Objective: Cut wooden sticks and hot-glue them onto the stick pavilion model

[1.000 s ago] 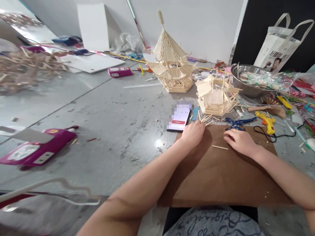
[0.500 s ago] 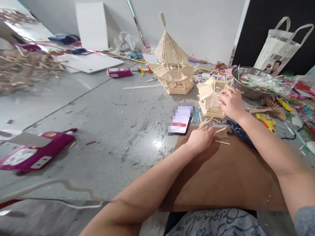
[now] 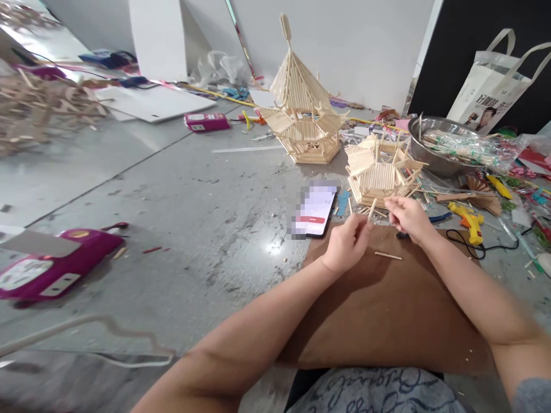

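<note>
Left, near my worktop's (image 3: 193, 229) near edge, I see a magenta power strip (image 3: 69, 261); a second power strip (image 3: 206, 121) lies farther back. Toward the far edge, a white board (image 3: 155, 106) lies flat, a white panel (image 3: 158, 40) stands upright, and a lettered tote bag (image 3: 491, 89) stands toward the far right corner.

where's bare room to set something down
Mostly bare: grey tabletop between the nearer magenta power strip and the phone; the near part of the brown sheet. Crowded: around the smaller stick model, steel bowl and yellow glue gun.
</note>
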Tool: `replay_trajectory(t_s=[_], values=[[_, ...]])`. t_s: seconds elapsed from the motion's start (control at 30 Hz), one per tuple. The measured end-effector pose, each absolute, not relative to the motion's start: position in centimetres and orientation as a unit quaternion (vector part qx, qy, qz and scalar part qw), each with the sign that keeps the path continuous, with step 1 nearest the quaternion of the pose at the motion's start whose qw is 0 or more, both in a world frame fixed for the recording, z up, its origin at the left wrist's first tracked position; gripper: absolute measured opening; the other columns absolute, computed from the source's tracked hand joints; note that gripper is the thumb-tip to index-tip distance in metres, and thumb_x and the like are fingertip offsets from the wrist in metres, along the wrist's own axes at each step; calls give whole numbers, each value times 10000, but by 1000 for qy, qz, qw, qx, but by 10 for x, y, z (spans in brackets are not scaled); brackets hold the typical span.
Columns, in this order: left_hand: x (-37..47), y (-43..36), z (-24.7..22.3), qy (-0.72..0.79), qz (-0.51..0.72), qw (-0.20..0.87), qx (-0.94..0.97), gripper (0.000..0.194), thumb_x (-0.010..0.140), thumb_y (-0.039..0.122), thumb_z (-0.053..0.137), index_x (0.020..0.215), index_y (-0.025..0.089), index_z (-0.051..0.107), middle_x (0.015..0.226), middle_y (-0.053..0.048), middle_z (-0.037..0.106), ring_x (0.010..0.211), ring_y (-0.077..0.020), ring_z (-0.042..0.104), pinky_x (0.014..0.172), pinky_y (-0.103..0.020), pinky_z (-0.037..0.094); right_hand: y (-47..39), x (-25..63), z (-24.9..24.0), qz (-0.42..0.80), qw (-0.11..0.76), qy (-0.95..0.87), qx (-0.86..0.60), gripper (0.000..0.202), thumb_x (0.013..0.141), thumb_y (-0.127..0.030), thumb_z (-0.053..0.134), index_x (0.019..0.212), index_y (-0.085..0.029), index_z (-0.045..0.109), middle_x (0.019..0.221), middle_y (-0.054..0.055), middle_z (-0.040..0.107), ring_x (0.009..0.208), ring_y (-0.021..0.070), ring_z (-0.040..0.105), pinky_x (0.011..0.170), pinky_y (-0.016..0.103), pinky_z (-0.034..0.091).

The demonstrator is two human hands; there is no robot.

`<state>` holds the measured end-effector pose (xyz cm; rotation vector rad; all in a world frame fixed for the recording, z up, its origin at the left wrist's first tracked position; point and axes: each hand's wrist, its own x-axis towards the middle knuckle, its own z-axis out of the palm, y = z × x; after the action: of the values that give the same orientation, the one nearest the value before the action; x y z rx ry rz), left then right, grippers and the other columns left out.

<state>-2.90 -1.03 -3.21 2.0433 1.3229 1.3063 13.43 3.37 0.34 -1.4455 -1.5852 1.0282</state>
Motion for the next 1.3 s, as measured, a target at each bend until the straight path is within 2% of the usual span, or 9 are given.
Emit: replay_trajectory(t_s=[0.07, 0.17, 0.4, 0.6, 0.8, 1.0, 1.1, 1.2, 1.3], values=[[-29, -12, -32, 444, 492, 188, 725, 98, 842, 264, 416, 815, 180, 459, 596, 26, 520, 483, -75, 464, 518, -192, 382, 33, 123, 1, 549, 382, -509, -541, 170, 792, -279, 493, 926, -174, 500, 533, -57, 520, 312, 66, 377, 308, 205, 248], [-29, -12, -34, 433, 488, 190, 733, 87, 839, 255, 423, 818, 179, 458, 590, 26, 521, 482, -74, 461, 506, -192, 378, 42, 109, 1, 627, 428, -423, -494, 63, 793, -197, 484, 842, -184, 447, 622, -37, 572, 355, 57, 444, 325, 190, 311], [-28, -12, -33, 450, 471, 248, 718, 113, 833, 278, 426, 839, 178, 477, 591, 24, 523, 498, -80, 470, 523, -208, 387, 61, 98, -8, 613, 437, -435, -494, 143, 848, -228, 389, 738, -174, 461, 495, -82, 455, 335, 32, 388, 353, 169, 308], [-19, -14, -22, 451, 481, 422, 623, 167, 821, 332, 446, 877, 179, 481, 549, 49, 513, 452, -66, 461, 465, -187, 361, 23, 114, -13, 581, 339, -557, -487, 154, 694, -225, 575, 567, -168, 507, 399, -74, 465, 319, 54, 374, 353, 187, 257], [4, -3, -7, 447, 476, 530, 540, 133, 742, 173, 528, 873, 170, 504, 524, 72, 503, 431, -58, 479, 454, -176, 390, -2, 150, -1, 344, 169, -797, -467, 175, 721, -274, 558, 604, -156, 610, 593, -8, 613, 582, 110, 533, 556, 220, 355], [26, 15, 9, 438, 438, 630, 469, 39, 778, 138, 495, 740, 142, 504, 569, 41, 538, 405, -52, 506, 424, -186, 430, -3, 180, 17, 347, 26, -813, -467, 221, 746, -329, 547, 690, -179, 699, 607, -3, 662, 543, 117, 540, 529, 229, 354], [28, 20, 7, 437, 483, 615, 444, 59, 796, 196, 503, 765, 150, 481, 551, 49, 533, 362, -45, 479, 369, -171, 387, 2, 186, 33, 267, 136, -815, -496, 279, 798, -380, 496, 753, -197, 702, 658, 5, 666, 587, 132, 562, 560, 246, 391], [25, 20, -1, 433, 536, 583, 431, 118, 804, 277, 509, 817, 173, 453, 509, 70, 525, 313, -37, 427, 320, -150, 298, 21, 184, 43, 30, 302, -787, -537, 248, 819, -331, 482, 819, -205, 695, 766, 41, 663, 690, 160, 577, 662, 290, 428], [22, 17, -8, 427, 543, 576, 438, 167, 800, 328, 513, 846, 185, 439, 482, 83, 520, 295, -31, 399, 320, -147, 279, 49, 174, 44, -147, 314, -799, -492, 196, 797, -278, 513, 859, -210, 686, 865, 66, 644, 847, 215, 541, 720, 334, 434]])
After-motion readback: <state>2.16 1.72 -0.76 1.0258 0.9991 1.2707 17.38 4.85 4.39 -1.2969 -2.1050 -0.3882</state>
